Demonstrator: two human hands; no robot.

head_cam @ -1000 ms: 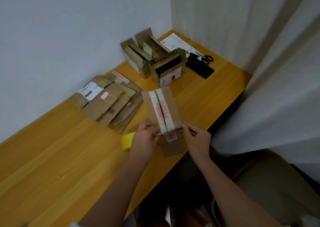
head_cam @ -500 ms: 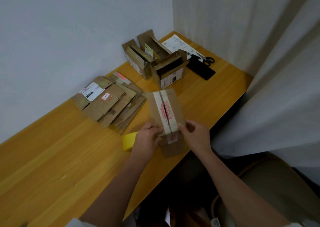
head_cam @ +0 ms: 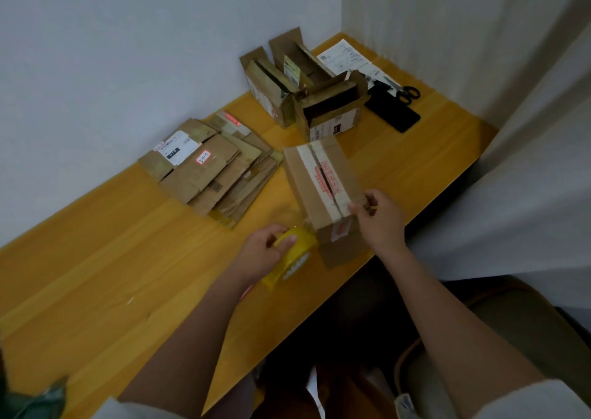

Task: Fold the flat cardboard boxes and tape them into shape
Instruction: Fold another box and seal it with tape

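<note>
Since half a second ago the left hand has left the folded cardboard box and dropped to the yellow tape roll — its fingers now curl around it on the table. Right hand fingers pinch the box's near top edge. Just beyond the left fingers lies the flat cardboard stack.

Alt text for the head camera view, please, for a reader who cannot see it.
A person's left hand grips a yellow roll of packing tape while the right hand holds the near end of an upright brown cardboard box on an orange wooden table. A stack of flattened cardboard boxes lies behind; three open folded boxes stand in the corner.
</note>
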